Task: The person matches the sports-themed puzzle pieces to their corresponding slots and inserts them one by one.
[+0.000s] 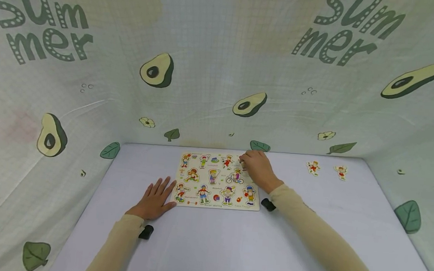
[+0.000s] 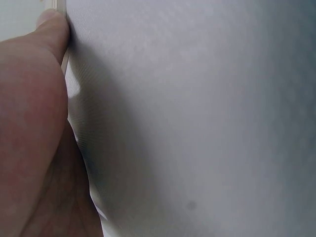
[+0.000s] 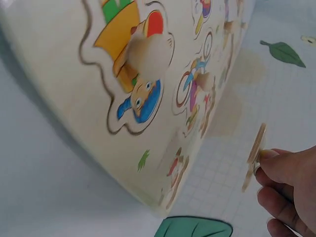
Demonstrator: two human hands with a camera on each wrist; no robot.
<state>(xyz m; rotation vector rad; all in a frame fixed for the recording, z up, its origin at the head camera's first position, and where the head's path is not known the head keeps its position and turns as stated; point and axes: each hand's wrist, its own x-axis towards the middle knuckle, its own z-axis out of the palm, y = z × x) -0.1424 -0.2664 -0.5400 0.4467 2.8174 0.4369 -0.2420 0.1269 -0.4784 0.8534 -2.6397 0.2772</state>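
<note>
Left hand (image 1: pixel 153 201): laid on the counter (image 1: pixel 207 246), fingers spread apart, thumb touching the puzzle board (image 1: pixel 204 176); the puzzle board could be nudged askew by too hard a push. In the left wrist view the hand is largely cut off.
Puzzle board placement: flat on the counter, between the hands; could be slid if pressed unevenly. Its far right corner is covered by the right hand (image 1: pixel 257 168) in the head view and blurred in the right wrist view.
Right-hand grip: thumb and fingers clamped on a thin piece (image 3: pixel 255 146) near that corner; it could be dropped if the narrow pinch slips, or set down turned wrongly. It is seen edge-on, so its picture cannot be read.
Loose pieces (image 1: pixel 312 168): two, apart on the counter, right; could be brushed by the right sleeve (image 1: pixel 313 228) if swung outward. Fine details are too small.
</note>
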